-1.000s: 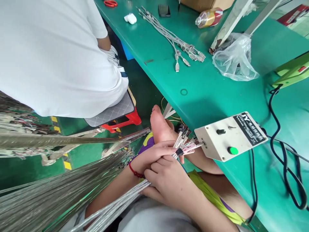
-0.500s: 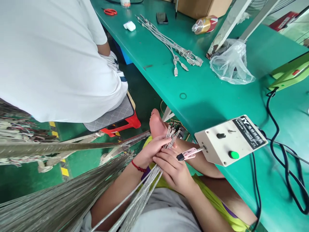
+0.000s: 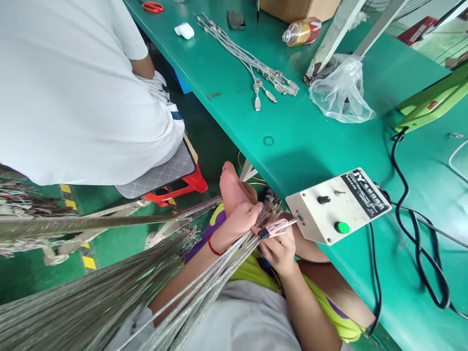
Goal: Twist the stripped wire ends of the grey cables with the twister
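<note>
My left hand, with a red cord bracelet at the wrist, is closed around a bundle of grey braided cables. The bundle runs from my lap up past my bent leg, and its stripped ends stick out beyond my fingers. My right hand is curled against the right side of the bundle, its fingertips pinched on the cables. A pink clip with a black tip partly covers those fingers. This clip sits on the shaft of a beige control box with a green button.
On the green table lie finished USB cables, a bottle, a plastic bag, red scissors and a green device. A seated person in white is at the left. More cables hang beside me.
My right hand has shifted from on top of the bundle to its right side, under the clip. My left hand has closed into a fist around the cables. The view has shifted slightly.
</note>
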Motion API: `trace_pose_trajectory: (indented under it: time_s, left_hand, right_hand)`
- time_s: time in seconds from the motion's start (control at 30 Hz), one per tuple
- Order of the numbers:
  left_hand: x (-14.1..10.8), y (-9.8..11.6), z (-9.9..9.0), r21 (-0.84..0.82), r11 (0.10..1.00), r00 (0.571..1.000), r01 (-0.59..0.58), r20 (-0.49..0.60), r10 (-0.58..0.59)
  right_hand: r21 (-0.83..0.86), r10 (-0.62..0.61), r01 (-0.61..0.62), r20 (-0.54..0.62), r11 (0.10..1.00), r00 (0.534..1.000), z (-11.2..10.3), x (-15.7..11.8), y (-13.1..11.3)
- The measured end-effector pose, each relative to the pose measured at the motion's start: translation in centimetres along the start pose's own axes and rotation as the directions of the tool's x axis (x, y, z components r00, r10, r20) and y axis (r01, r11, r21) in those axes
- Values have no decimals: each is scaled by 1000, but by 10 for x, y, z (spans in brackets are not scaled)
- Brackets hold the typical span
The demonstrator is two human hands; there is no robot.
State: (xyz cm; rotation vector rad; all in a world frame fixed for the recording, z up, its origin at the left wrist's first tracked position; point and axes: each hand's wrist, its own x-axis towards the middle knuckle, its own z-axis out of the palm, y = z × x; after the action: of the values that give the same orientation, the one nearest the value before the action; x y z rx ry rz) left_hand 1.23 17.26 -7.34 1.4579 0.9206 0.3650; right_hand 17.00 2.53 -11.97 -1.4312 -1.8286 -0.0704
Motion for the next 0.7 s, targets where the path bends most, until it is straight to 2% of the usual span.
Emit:
trace_pose_trajectory:
  time_s: [0.13,0.2,0.33,0.53,0.7]
  left_hand:
    - [-7,1,-13,101,995,997,-10,-71,18]
    - [-8,1,-19,119,992,996,-34,-72,43]
    - [-8,1,-24,122,988,996,-91,3,91]
    - [-7,1,-28,119,977,982,-175,92,165]
    - [-9,-6,-33,98,986,983,-138,132,125]
  right_hand:
    - [-21,92,-92,-11,996,996,-2,-3,8]
    - [-35,139,-140,-22,990,990,-2,-6,10]
    - [-39,158,-159,-18,987,987,4,-9,10]
    - [-9,195,-194,66,981,979,6,2,6]
    - [-44,284,-281,142,959,948,-7,24,34]
